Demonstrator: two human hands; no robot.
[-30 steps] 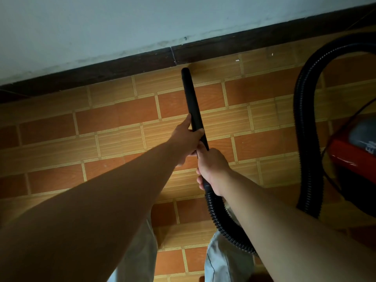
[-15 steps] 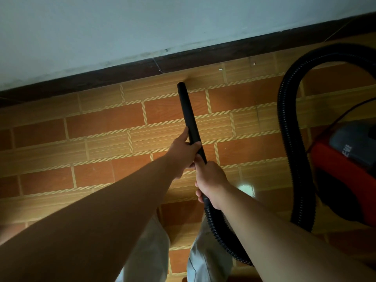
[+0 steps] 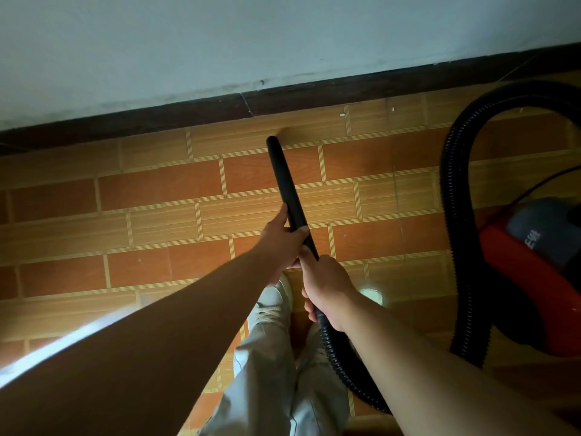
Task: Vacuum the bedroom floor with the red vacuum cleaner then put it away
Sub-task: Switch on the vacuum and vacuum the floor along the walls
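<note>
A black vacuum wand [image 3: 284, 180] points at the floor tiles a little short of the dark skirting board [image 3: 195, 116]. My left hand [image 3: 281, 243] grips the wand at its middle. Just behind it, my right hand [image 3: 327, 287] grips the wand's rear end where the ribbed black hose [image 3: 457, 215] joins. The hose loops down past my legs, then arches up on the right to the red vacuum cleaner [image 3: 531, 278], which stands on the floor at the right edge.
A pale wall [image 3: 220, 42] runs across the top above the skirting board. The floor [image 3: 157, 228] is orange and tan brick-pattern tile. My light trousers and a white shoe [image 3: 273, 303] show below my hands. A thin cord runs near the vacuum body.
The wand tip has drawn back from the skirting board toward me. The vacuum body shows further into the frame on the right, and my shoe has come into sight.
</note>
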